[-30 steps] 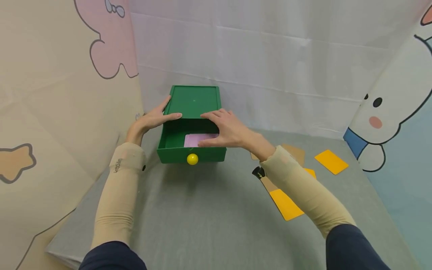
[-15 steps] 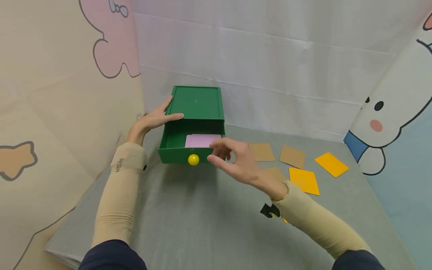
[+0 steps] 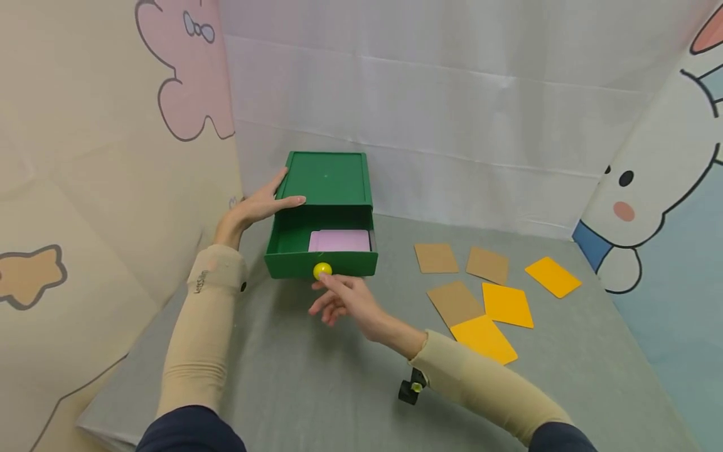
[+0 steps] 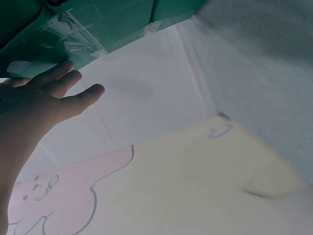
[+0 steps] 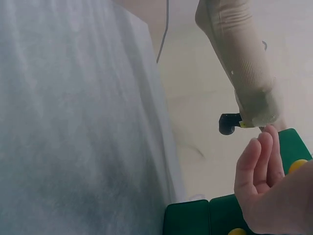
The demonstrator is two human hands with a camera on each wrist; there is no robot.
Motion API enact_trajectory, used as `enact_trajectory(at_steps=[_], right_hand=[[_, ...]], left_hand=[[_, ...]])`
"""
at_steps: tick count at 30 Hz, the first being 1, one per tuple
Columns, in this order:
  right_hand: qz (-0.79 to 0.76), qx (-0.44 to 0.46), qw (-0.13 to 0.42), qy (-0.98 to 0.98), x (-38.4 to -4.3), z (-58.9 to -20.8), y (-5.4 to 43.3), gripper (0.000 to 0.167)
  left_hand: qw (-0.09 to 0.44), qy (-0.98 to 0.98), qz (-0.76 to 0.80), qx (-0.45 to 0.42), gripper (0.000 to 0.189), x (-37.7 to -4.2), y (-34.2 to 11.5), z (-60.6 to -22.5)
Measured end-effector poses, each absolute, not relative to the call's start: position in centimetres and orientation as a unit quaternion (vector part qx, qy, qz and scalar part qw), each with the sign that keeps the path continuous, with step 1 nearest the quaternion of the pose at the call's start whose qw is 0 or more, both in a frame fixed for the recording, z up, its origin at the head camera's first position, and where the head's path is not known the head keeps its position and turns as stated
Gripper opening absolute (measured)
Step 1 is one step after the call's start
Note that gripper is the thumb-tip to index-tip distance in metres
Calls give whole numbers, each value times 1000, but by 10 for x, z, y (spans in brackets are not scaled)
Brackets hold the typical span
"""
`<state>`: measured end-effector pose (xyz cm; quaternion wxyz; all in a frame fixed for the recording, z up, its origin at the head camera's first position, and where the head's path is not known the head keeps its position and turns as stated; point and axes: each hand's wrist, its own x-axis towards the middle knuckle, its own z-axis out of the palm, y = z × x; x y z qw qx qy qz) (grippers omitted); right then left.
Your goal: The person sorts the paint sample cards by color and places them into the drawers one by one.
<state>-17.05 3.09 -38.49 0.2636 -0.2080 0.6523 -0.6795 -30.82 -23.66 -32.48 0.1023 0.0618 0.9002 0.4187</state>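
A green drawer cabinet [image 3: 324,179] stands against the back curtain, its top drawer [image 3: 288,267] pulled out. Pink cards [image 3: 341,240] lie inside that drawer, toward its right side. My left hand [image 3: 257,204] rests on the cabinet's left front corner, thumb across the top edge and fingers along the side; the left wrist view shows these fingers straight beside the taped green wall. At the drawer's yellow knob [image 3: 322,270] is my right hand [image 3: 353,301], with a fingertip right at the knob's lower edge. Its other fingers extend loosely below the drawer front.
On the grey cloth to the right lie brown cards [image 3: 436,258] and orange cards [image 3: 553,276], several in all, two overlapping. A second yellow knob [image 5: 237,232] shows lower on the cabinet in the right wrist view. Printed curtains enclose the table's left, back and right.
My right hand has left the drawer opening where it hovered over the pink cards, swung back to the right, then come in low to the yellow knob. My left hand has stayed put.
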Motion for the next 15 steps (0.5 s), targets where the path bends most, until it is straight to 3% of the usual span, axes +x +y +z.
enact_trajectory(at_steps=[6, 15], right_hand=[[-705, -161, 226, 653, -171, -386, 15, 52], [-734, -123, 156, 650, -169, -390, 5, 46]], left_hand=[[98, 900, 421, 57, 104, -309, -238, -328], [101, 898, 424, 64, 101, -309, -238, -327]])
